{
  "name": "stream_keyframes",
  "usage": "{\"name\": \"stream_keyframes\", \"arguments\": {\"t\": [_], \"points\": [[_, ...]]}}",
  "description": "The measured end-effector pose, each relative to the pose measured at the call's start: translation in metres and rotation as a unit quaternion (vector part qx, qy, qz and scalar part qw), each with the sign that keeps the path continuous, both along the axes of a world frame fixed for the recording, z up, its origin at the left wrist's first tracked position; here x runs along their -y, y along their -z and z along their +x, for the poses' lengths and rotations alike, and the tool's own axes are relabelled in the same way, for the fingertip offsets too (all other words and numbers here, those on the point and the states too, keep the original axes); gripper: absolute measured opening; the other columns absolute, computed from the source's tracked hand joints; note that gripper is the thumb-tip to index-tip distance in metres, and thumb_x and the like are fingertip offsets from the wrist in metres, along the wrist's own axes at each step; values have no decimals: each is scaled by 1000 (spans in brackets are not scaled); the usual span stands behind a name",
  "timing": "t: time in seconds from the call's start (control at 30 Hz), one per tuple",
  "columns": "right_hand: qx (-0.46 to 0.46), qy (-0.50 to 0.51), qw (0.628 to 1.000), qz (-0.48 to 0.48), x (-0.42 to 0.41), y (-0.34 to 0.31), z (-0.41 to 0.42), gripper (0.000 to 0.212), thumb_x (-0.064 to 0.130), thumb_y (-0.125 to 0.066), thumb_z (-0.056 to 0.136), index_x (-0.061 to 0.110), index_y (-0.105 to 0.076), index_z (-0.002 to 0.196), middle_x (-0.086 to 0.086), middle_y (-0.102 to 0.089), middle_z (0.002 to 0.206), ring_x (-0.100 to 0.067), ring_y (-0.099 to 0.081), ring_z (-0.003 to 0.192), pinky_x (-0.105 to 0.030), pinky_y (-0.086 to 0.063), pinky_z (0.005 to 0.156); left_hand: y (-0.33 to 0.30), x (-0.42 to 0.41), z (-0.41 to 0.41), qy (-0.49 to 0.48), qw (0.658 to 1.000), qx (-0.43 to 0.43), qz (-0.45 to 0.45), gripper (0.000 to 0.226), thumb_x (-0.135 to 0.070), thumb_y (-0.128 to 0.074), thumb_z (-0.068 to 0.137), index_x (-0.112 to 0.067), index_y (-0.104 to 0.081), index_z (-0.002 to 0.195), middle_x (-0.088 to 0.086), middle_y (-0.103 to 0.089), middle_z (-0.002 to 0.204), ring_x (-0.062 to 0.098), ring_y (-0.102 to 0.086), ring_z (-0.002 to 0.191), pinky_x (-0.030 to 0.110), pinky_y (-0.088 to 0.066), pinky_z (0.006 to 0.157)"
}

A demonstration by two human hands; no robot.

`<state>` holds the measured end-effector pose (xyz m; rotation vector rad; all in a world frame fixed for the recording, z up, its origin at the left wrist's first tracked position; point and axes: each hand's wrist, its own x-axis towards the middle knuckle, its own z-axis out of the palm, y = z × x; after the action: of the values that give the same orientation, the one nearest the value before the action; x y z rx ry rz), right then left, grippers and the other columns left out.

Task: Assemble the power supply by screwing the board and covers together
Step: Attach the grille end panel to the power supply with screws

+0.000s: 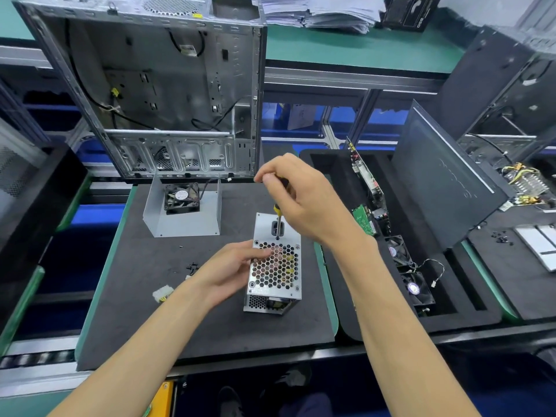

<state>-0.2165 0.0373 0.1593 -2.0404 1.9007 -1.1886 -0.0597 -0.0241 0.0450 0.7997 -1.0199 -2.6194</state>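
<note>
1. Right hand (296, 200): fingers and thumb curled round the handle of a screwdriver (278, 216), held upright with the tip down at the far end of the power supply's top face, close to a dark rectangular opening there (whether the tip sits in a screw: cannot tell).
2. Left hand (233, 267): wrapped against the left side of the power supply (275, 266), fingertips over the edge of the honeycomb grille, steadying the box.
3. Power supply: silver metal box, resting on the black mat (210, 326) right of centre, toward the mat's right edge; yellow parts visible through the mesh.
4. Left of the box on the mat: a few small black screws (192, 266) and a white connector (162, 293) near the left forearm.
5. Toward the mat's far edge: a bent grey metal cover (183, 224), open side up, with a black fan (182, 197) fixed against its back wall.
6. Beyond the far edge: an open computer case (156, 85), bare inside apart from cables.
7. Beside the right edge: a black foam tray (340, 320) holding circuit boards (367, 179) and two more fans (upright in slots).
</note>
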Motion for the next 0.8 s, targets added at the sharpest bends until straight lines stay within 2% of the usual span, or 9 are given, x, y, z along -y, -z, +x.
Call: {"name": "stream_keyframes", "arguments": {"t": [0.1, 0.2, 0.3, 0.37, 0.4, 0.47, 0.57, 0.7, 0.8], "points": [[0, -21, 999, 34, -1, -1, -2, 23, 12, -57, 93, 20, -62, 114, 8, -56, 88, -12, -53, 72, -31, -48, 69, -1, 1, 0, -3, 1000, 10, -11, 27, -3, -68, 87, -2, -75, 113, 20, -70, 124, 26, -71, 110, 31, -59, 86], [-5, -13, 999, 31, -1, -4, -5, 31, 5, -59, 93, 18, -65, 120, 15, -53, 81, -8, -51, 64, -18, -43, 67, -2, 1, 0, -3, 1000, 18, -15, 27, -2, -67, 87, -2, -74, 113, 20, -70, 124, 27, -70, 112, 32, -59, 88], [3, -3, 1000, 21, -2, -5, -4, 17, 7, -65, 96, 13, -69, 111, 23, -48, 77, -5, -53, 61, -20, -49, 61, -4, 0, -1, -3, 1000, 21, -21, 29, -3, -68, 85, -2, -74, 114, 19, -70, 124, 27, -69, 113, 32, -59, 88], [7, 4, 1000, 18, -2, -7, -2, 3, 12, -66, 97, 11, -69, 99, 23, -48, 74, -3, -55, 62, -17, -45, 58, -5, 0, -2, -1, 1000, 18, -21, 29, -3, -67, 87, -3, -74, 115, 18, -70, 124, 27, -69, 113, 31, -59, 87], [7, 7, 1000, 19, -2, -9, -1, 9, 16, -65, 99, 10, -67, 94, 22, -49, 73, -3, -56, 62, -17, -44, 58, -5, 0, -2, 0, 1000, 18, -20, 29, -2, -67, 87, -4, -74, 115, 18, -70, 124, 26, -69, 113, 31, -59, 87], [9, -2, 999, 35, -2, -12, 2, 16, 22, -58, 102, 12, -64, 92, 17, -50, 74, -7, -58, 65, -28, -49, 61, -6, 0, -2, 2, 1000, 21, -21, 29, -4, -68, 86, -4, -75, 115, 18, -70, 124, 25, -70, 111, 30, -59, 86], [-2, -27, 998, 65, -4, -15, 3, 15, 20, -49, 98, 18, -63, 104, 16, -48, 86, -12, -62, 71, -41, -55, 71, -5, 0, -1, 2, 999, 26, -25, 30, -5, -70, 84, -4, -75, 113, 18, -71, 122, 23, -72, 108, 29, -59, 85], [-5, -16, 999, 39, -2, -14, -2, 28, 10, -54, 101, 15, -65, 126, 8, -50, 96, -21, -65, 68, -44, -57, 74, -3, 1, 0, -5, 999, 27, -19, 29, -4, -70, 84, -2, -75, 113, 19, -70, 123, 26, -70, 111, 32, -59, 86], [1, -6, 1000, 11, -2, -9, -1, 29, 9, -59, 101, 12, -65, 130, 3, -50, 96, -26, -63, 66, -45, -58, 71, -2, 1, 0, -7, 1000, 25, -16, 29, -4, -69, 85, -2, -75, 114, 19, -70, 123, 27, -69, 113, 33, -59, 87]]}}
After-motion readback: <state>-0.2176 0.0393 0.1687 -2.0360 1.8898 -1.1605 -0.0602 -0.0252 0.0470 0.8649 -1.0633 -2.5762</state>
